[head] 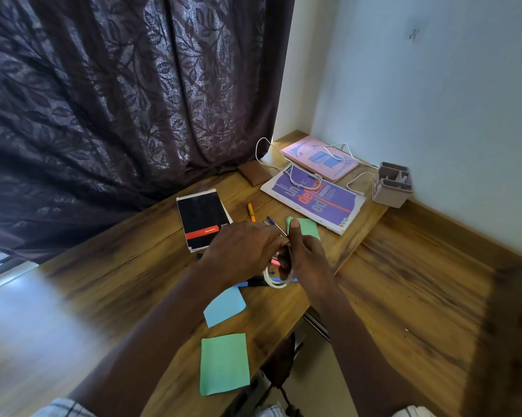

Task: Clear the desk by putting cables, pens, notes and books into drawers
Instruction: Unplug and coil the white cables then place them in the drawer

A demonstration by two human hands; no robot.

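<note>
The fingers [272, 239] of the left hand [244, 251] and of the right hand [306, 257] are curled together on a thin white coiled cable [273, 283], its loops hung just below and between them, equally near either hand, so a one-handed carry is judged possible.

Home study corner: wooden desk [419, 281], leaf-patterned curtain [103, 100], purple book [317, 197], pen holder [392, 183].

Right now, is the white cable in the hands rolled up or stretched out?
Rolled up. The white cable hangs as a small coil of loops, held between the left hand and the right hand.
</note>
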